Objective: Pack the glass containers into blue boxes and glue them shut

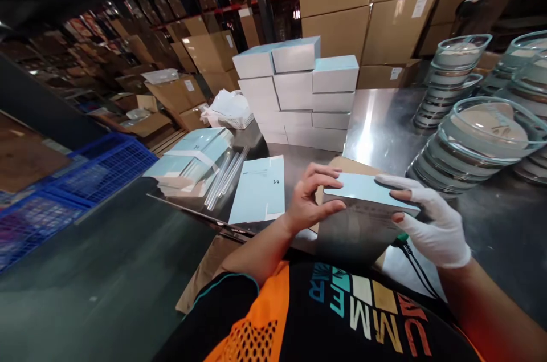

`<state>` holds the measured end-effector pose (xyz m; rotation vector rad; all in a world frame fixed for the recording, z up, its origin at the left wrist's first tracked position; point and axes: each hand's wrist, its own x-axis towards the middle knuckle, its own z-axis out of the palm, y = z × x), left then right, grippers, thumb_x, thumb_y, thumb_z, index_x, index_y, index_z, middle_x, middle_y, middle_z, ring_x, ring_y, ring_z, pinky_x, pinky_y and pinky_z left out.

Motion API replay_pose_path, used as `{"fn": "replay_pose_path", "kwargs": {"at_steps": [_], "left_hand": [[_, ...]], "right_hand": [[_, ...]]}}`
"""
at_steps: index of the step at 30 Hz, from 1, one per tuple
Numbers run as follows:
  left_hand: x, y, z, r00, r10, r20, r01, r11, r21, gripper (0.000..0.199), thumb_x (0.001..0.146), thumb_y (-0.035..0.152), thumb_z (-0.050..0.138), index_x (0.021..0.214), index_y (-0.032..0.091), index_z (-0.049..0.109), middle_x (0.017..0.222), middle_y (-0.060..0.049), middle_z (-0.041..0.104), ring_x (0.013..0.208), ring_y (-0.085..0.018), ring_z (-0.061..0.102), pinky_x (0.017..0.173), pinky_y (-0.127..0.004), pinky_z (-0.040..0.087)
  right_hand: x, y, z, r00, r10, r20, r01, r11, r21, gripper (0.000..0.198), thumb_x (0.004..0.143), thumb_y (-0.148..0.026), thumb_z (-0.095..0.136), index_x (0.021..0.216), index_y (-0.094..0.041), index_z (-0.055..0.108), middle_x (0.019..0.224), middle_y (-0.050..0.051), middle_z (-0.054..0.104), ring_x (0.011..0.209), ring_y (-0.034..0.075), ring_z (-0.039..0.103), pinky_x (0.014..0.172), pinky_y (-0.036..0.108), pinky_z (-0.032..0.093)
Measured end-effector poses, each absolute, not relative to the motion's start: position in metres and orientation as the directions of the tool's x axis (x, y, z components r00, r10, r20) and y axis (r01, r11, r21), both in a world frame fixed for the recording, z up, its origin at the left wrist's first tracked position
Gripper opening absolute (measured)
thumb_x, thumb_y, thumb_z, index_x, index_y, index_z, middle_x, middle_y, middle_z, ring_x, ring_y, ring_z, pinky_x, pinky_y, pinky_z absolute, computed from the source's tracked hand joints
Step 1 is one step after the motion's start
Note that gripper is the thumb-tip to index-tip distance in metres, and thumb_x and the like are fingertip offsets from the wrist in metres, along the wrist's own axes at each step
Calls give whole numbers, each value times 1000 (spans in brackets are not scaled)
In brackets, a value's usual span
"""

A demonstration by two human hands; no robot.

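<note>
Light-blue box (371,191): held near the front edge of the worktop (367,117). Its left end is clasped by the fingers of the bare left hand (311,196), its right end by those of the gloved right hand (438,228), apparently for steadiness. White-sided boxes (294,91): stacked behind, presumably to save room. Glass bowls (487,134): stacked at right, likely likewise.

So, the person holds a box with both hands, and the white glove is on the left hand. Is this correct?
Not quite: the head view shows the white glove on the right hand; the left hand is bare. Both hold the box.
</note>
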<state>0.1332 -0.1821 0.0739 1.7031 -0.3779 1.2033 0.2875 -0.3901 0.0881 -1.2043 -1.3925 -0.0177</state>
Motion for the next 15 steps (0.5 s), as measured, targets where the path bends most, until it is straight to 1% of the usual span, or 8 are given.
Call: {"fn": "replay_pose_path", "kwargs": {"at_steps": [1,2,4,9,11,13,14,15], "left_hand": [[131,-179,79,525,208,825,-668,-500,551,29,95,48,82,112,25,77,120,-11,74,127,-31,73,112,-52,57],[129,-177,85,578,161,800,-640,-519,567,31,98,53,78,108,25,79,122,-12,75,130,-33,71,115,-55,56],[126,-175,93,627,103,772,-623,-528,577,36,100,59,72,106,25,81,124,-13,79,134,-34,69,117,-59,54],[127,-173,97,616,47,786,-642,-548,536,31,104,53,68,108,27,83,122,-11,83,131,-32,72,113,-58,57],[125,-168,99,645,31,763,-619,-564,547,35,104,56,66,109,27,83,123,-12,82,132,-33,72,113,-59,56],[122,-163,107,692,-13,722,-582,-603,546,33,103,55,69,112,26,83,125,-13,82,136,-34,70,115,-60,55],[120,-161,114,721,-46,691,-551,-643,532,31,101,52,72,115,26,82,129,-14,80,139,-35,67,116,-60,53],[120,-161,122,747,-83,660,-517,-697,497,32,97,51,78,117,25,81,133,-15,79,143,-37,64,117,-60,52]], "right_hand": [[286,-391,90,260,630,732,655,442,-613,37,97,-14,74,128,-35,74,145,3,72,134,22,70,116,39,56],[285,-391,92,246,651,719,666,425,-613,39,98,-14,73,130,-37,75,147,3,71,135,22,69,117,40,56],[285,-392,95,226,684,694,671,408,-620,42,99,-15,71,131,-41,76,147,2,71,135,24,70,116,42,58],[292,-395,99,218,709,671,675,387,-628,40,101,-20,70,129,-47,79,143,-1,73,131,25,72,115,43,59],[293,-394,100,218,696,685,675,399,-621,35,101,-21,71,127,-44,80,140,2,74,130,26,72,113,44,60],[290,-392,101,210,686,697,687,404,-605,29,102,-22,70,125,-36,82,138,7,75,130,27,72,110,44,62],[287,-389,101,195,683,704,709,398,-583,28,104,-22,69,127,-33,81,138,9,75,132,27,72,111,43,61],[283,-386,101,173,681,712,740,387,-550,31,106,-24,67,134,-31,78,142,11,73,135,26,70,114,43,59]]}}
